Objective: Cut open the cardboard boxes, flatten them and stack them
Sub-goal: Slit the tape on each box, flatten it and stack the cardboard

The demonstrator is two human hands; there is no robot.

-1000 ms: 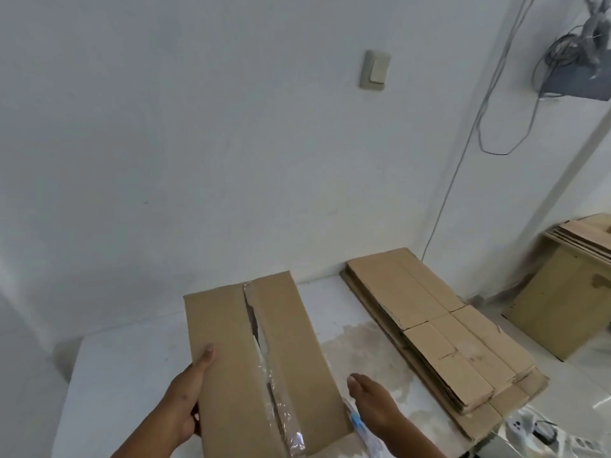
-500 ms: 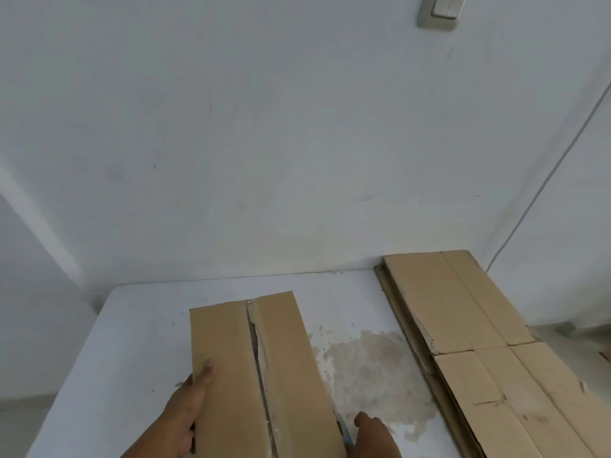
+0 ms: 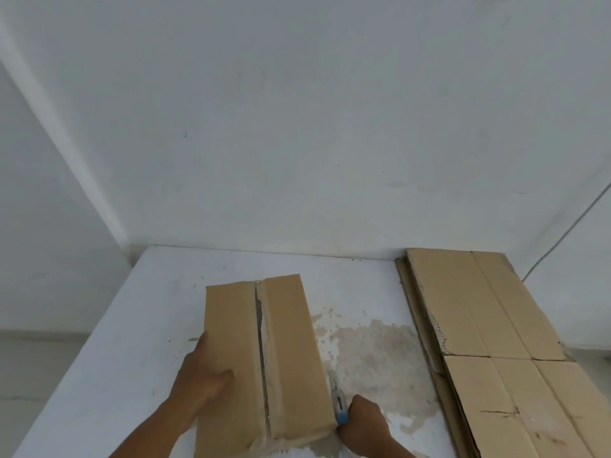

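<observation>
A brown cardboard box stands on the white table, its top seam slit along the middle with torn clear tape showing. My left hand grips the box's left edge, thumb on top. My right hand sits against the box's lower right corner and holds a blue and white utility knife that points away from me along the box's right side. A stack of flattened cardboard boxes lies on the right of the table.
A white wall rises just behind the table. A brownish stain marks the table top between the box and the flat stack. A thin cable runs down the wall at the far right.
The view has tilted down and to the left. The box has come down flat onto the table. My right hand with the knife has moved in against the box's right side.
</observation>
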